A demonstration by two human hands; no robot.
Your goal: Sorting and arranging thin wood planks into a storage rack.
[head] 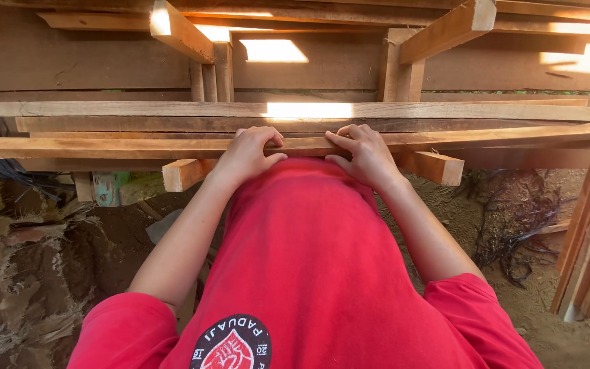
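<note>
A rough timber rack (186,174) of short cross-beams carries the stock. Directly on it, nearest, lies a long thin plank (104,146) spanning left to right. Just beyond lie further long planks (445,111), stacked edge to edge. Bare earth floor (554,335) lies beneath.

Warm, low sunlight is coming in from the upper side, burning out bright patches on the wooden planks (308,109) and on the beam ends (162,20). The red shirt (322,273) is sitting in even shade, its colour saturated. The dirt floor (42,273) is lying dim. Straight boards are bowing slightly toward the edges; focus is staying sharp throughout.
</note>
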